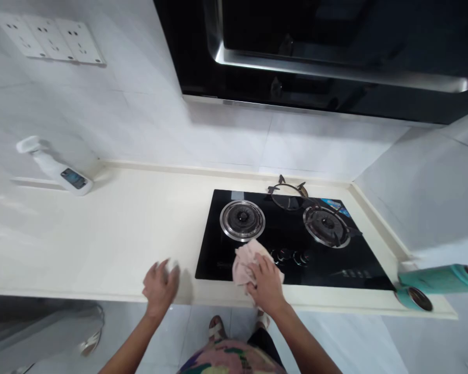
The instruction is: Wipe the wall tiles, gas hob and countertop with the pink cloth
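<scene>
A crumpled pale pink cloth (245, 264) lies under my right hand (265, 283), whose fingers grip it against the front of the black glass gas stove (214, 254). The cloth sits just below the left burner (242, 221) and left of the control knobs (290, 256). My left hand (160, 286) is over the cream countertop (140, 223), left of the stove, with fingers apart and nothing in it. The left burner has no pan support on it; a black pan support (287, 196) lies behind, across the stove's back edge. Another support stands on the right burner (327, 224).
A white spray bottle (56, 169) stands at the back left of the counter. A teal flask (440, 278) and a teal cup (414, 299) are at the front right corner. The dark range hood (315, 62) overhangs the stove. Wall sockets (49, 37) are at upper left.
</scene>
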`<state>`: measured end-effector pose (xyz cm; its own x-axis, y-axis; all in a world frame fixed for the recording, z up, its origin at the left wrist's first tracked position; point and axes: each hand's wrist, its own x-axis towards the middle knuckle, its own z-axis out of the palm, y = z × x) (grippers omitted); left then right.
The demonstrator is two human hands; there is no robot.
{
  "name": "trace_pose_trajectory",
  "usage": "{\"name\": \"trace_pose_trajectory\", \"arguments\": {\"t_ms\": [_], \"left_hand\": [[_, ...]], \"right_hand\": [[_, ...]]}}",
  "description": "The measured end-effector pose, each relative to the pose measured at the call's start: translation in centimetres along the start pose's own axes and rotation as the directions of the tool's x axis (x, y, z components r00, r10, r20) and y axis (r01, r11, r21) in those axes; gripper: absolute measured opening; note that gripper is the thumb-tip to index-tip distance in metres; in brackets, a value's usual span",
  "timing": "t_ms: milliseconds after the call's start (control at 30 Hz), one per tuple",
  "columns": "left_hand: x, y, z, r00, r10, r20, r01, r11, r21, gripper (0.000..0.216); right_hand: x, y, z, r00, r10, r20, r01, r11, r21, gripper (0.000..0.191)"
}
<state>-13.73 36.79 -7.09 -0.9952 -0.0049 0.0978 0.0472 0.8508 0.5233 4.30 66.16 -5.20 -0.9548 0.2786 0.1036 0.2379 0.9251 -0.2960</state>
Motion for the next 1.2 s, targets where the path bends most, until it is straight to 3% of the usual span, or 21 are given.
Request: {"name": "trace_pose_trajectory", "arguments": {"t_ms": [133, 200, 300, 367, 533, 667, 733, 867, 1100, 1200], "left_hand": [[2.5, -2.1, -2.0, 0.996, 0.033, -0.078, -0.029, 0.998, 0.057, 0.054], [3.2, -2.7, -2.0, 0.998, -0.011, -0.056, 0.016, 0.996, 0.087, 0.055], [3.7, -3.0, -1.0, 0.997, -0.047, -0.066, 0.056, 0.986, 0.154, 0.054], [3.8, -3.0, -0.3, 0.994, -0.038, -0.100, 0.057, 0.979, 0.196, 0.054], [3.8, -2.8, 0.1, 0.993, -0.042, -0.107, 0.063, 0.977, 0.202, 0.056], [3.7, -2.4, -0.3, 0.994, -0.055, -0.099, 0.075, 0.974, 0.216, 0.057], [3.6, -2.2, -0.4, 0.993, -0.055, -0.102, 0.077, 0.971, 0.226, 0.057], [3.5, -2.0, -0.4, 0.991, -0.071, -0.111, 0.095, 0.969, 0.230, 0.056], [3.3, -1.8, -0.6, 0.994, -0.058, -0.095, 0.077, 0.973, 0.218, 0.052], [3.3, -2.0, -0.4, 0.994, -0.029, -0.106, 0.052, 0.974, 0.223, 0.051]], "right_hand": [[-6.2, 5.0, -0.2, 0.986, 0.112, -0.124, -0.117, 0.993, -0.029, 0.043], [-8.7, 7.3, 0.2, 0.971, 0.149, -0.185, -0.161, 0.986, -0.051, 0.039], [-10.7, 10.8, 0.4, 0.909, 0.308, -0.280, -0.347, 0.932, -0.105, 0.036], [-10.8, 13.2, 0.0, 0.852, 0.410, -0.326, -0.472, 0.871, -0.135, 0.039], [-8.0, 19.2, -2.6, 0.741, 0.554, -0.380, -0.638, 0.756, -0.142, 0.050], [-5.3, 24.0, -4.9, 0.561, 0.695, -0.449, -0.800, 0.595, -0.079, 0.060], [-4.3, 25.5, -5.6, 0.504, 0.731, -0.460, -0.837, 0.545, -0.052, 0.060], [-3.9, 24.2, -4.9, 0.500, 0.724, -0.476, -0.834, 0.551, -0.038, 0.056], [-6.2, 13.8, 0.2, 0.606, 0.651, -0.457, -0.719, 0.694, 0.035, 0.054], [-7.2, 10.8, 1.7, 0.663, 0.603, -0.444, -0.618, 0.775, 0.130, 0.049]]}}
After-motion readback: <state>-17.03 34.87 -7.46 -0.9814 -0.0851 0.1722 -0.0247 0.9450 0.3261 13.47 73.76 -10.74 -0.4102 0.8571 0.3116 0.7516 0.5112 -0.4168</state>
